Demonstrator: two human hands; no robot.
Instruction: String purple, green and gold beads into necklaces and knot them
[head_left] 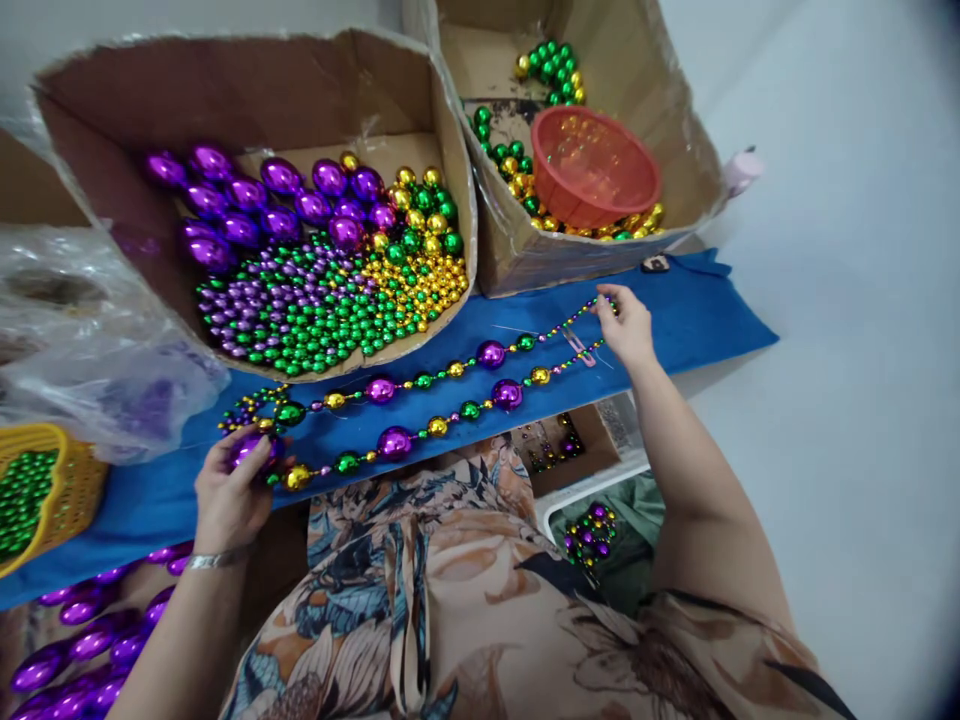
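Observation:
A bead necklace (394, 443) of purple, green and gold balls is stretched in two strands above a blue cloth (675, 330). On the left, my left hand (234, 490) is closed around a large purple ball at one end of the necklace. Smaller beads bunch just beyond that hand. At the other end, my right hand (624, 322) pinches the small-bead part of the strand between thumb and fingers. A pink clip-like piece (579, 348) lies by the strands near my right hand, with thin thread ends around it.
A cardboard box (247, 90) of loose purple, green and gold beads stands behind the necklace. Beside it, another box (637, 60) holds beads and a red basket (596, 170). A yellow basket (82, 490) of green beads sits at left. Below lie more purple balls (97, 640) and finished-looking strands (592, 535).

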